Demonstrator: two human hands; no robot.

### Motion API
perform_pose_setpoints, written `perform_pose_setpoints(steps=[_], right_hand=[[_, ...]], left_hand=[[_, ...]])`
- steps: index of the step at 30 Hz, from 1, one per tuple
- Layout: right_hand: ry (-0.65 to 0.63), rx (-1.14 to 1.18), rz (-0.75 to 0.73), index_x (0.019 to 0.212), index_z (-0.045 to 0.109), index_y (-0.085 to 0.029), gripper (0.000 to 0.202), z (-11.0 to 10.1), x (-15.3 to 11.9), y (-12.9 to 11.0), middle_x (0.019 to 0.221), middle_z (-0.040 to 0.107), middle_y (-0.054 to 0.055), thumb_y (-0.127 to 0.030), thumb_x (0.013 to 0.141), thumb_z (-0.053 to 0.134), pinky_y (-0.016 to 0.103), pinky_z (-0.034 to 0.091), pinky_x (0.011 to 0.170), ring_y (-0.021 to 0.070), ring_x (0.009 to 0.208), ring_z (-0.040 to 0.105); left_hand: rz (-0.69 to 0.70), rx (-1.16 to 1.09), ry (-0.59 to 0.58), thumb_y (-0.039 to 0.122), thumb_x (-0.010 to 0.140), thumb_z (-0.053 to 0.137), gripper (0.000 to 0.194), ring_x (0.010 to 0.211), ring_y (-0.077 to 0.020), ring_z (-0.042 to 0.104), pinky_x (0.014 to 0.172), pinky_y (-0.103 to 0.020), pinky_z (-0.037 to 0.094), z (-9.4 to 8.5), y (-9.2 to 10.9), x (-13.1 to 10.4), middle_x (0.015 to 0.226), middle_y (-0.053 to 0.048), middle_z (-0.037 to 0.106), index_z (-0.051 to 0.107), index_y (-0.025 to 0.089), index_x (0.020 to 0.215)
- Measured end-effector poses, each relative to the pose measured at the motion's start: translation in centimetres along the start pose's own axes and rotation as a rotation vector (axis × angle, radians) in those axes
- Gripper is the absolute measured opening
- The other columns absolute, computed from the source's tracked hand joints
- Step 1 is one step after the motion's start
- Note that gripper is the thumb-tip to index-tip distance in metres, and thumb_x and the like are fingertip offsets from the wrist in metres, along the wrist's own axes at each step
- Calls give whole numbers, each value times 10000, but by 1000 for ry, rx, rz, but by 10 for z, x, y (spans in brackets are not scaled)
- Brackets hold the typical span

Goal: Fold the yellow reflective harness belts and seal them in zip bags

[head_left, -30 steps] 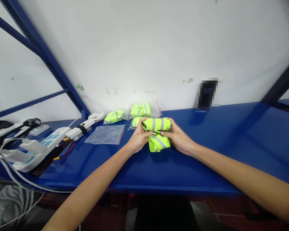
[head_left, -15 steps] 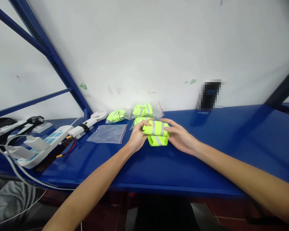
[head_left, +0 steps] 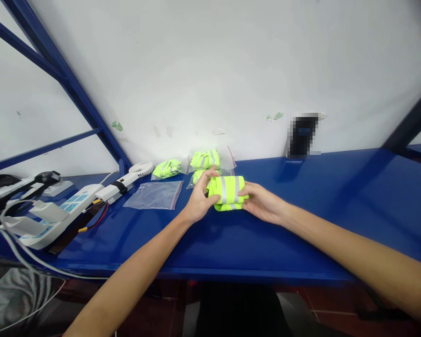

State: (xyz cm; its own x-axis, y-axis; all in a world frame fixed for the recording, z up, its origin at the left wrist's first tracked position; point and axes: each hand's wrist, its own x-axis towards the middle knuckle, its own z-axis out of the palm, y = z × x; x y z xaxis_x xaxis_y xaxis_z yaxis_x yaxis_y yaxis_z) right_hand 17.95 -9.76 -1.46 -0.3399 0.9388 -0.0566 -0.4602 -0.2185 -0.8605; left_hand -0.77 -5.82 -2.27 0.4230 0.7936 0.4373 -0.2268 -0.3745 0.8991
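Observation:
Between my two hands is a rolled-up reflective vest [head_left: 228,191], bright yellow-green with silver stripes. My left hand [head_left: 200,199] grips its left end, thumb on the near side. My right hand [head_left: 261,202] is closed round the right end, fingers partly behind the roll. Just beyond it lie bagged vests: one bundle [head_left: 205,160] in a clear bag against the wall, part of another below it behind my left fingers, and a third bundle [head_left: 167,168] to the left. A flat clear zip bag [head_left: 154,195] with a red seal line rests left of my left hand.
A white hand-held fan [head_left: 140,169] lies on the blue table [head_left: 301,243] at the left. Nearby are a white power strip [head_left: 61,215] with plugs and cables, and a red-black wire. A pixelated dark object [head_left: 301,136] leans on the wall at right. Blue frame posts flank the table.
The loose flap hanging below the roll has been mostly taken up, making the bundle more compact. My left thumb has moved down to its near side. The view has shifted slightly.

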Motion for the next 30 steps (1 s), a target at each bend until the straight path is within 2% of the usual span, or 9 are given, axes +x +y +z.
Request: perform_pose_setpoints(steps=[5, 11, 15, 18, 20, 22, 24, 27, 30], right_hand=[[62, -11, 18, 1159, 537, -240, 398, 3, -2, 1, 1172, 672, 71, -126, 789, 629, 509, 523, 963, 253, 1025, 671], [45, -103, -27, 1229, 504, -255, 425, 4, -4, 3, 1291, 617, 79, -195, 837, 657, 469, 490, 1009, 237, 1105, 635], [67, -120, -46, 1212, 517, -258, 377, 3, -2, 6, 1269, 636, 64, -198, 858, 633, 463, 481, 1017, 238, 1108, 634], [132, -92, -107, 1163, 547, -249, 334, 2, 1, 5, 1239, 656, 63, -182, 848, 634, 464, 495, 1000, 249, 1097, 643], [189, -51, -168, 1129, 564, -243, 308, 2, 2, 1, 1218, 669, 62, -175, 837, 637, 471, 514, 979, 257, 1092, 647], [222, -9, -236, 1103, 577, -244, 288, 1, 3, -5, 1196, 683, 56, -179, 830, 641, 483, 528, 961, 264, 1094, 649], [226, 13, -296, 1093, 584, -253, 287, -1, 3, -10, 1176, 695, 46, -188, 821, 651, 497, 534, 953, 268, 1106, 646], [223, 5, -333, 1084, 590, -263, 300, -5, 4, -12, 1164, 703, 35, -203, 802, 675, 507, 536, 951, 272, 1117, 644], [224, -23, -332, 1080, 592, -261, 306, -7, 5, -8, 1182, 695, 34, -212, 793, 689, 500, 538, 952, 272, 1111, 646]], left_hand=[[80, 102, -33, 165, 682, 721, 546, 1431, -293, 274, 1132, -341, 229, 1, 5, -2, 1500, -86, 394, 559, 232, 1199], [134, 210, -81, 274, 702, 738, 797, 1425, -322, 273, 1166, -430, 210, -8, -1, 2, 1526, -86, 350, 386, 253, 1417], [105, 249, -112, 296, 735, 725, 825, 1458, -317, 205, 1184, -460, 178, -9, -5, 4, 1583, -69, 245, 318, 294, 1452], [55, 211, -52, 295, 741, 740, 882, 1479, -295, 153, 1189, -449, 176, -5, -7, 4, 1604, -62, 177, 249, 325, 1473], [-5, 141, 42, 314, 744, 752, 921, 1458, -287, 225, 1156, -444, 258, -3, -9, 5, 1572, -101, 238, 203, 314, 1484], [-80, 66, 83, 337, 740, 761, 909, 1356, -285, 402, 1079, -437, 370, -2, -11, 5, 1448, -141, 413, 232, 269, 1475], [-148, 51, 3, 340, 721, 779, 793, 1201, -271, 542, 1006, -419, 437, 0, -13, 5, 1269, -142, 562, 393, 197, 1399], [-210, 133, -141, 323, 731, 774, 505, 1074, -244, 604, 971, -389, 462, 3, -14, 3, 1124, -130, 648, 616, 122, 1166], [-188, 144, -105, 318, 753, 756, 432, 1054, -225, 622, 982, -372, 457, 7, -15, 3, 1118, -114, 678, 650, 127, 1127]])
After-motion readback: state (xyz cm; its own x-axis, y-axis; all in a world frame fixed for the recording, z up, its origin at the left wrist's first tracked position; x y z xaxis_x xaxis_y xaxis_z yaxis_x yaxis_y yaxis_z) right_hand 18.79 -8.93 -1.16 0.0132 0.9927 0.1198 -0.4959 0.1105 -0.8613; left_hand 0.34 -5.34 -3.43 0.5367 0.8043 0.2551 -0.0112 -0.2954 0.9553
